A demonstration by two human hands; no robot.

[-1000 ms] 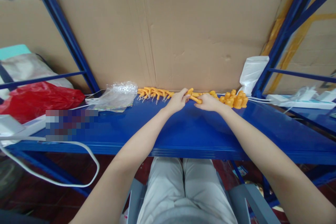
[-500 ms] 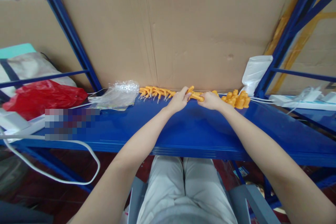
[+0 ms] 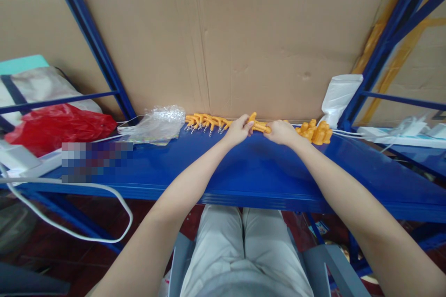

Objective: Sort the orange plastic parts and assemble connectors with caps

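Note:
Near the back of the blue shelf, my left hand is closed around an orange corkscrew handle, part of which sticks up above the fingers. My right hand is closed at the right end of an orange plastic piece that spans the gap between both hands. Whether this piece is joined to the handle cannot be made out. Left of my hands lies a row of orange corkscrews, their metal spirals pointing toward me. Several orange sleeve-like pieces stand grouped to the right.
A cardboard sheet walls off the back. Clear plastic bags and a red plastic bag are on the left. A white packet leans by the right blue post. A white cable loops over the left front edge.
My right hand has shifted very slightly rightward. My left hand keeps its grip, and the camera view has moved a little.

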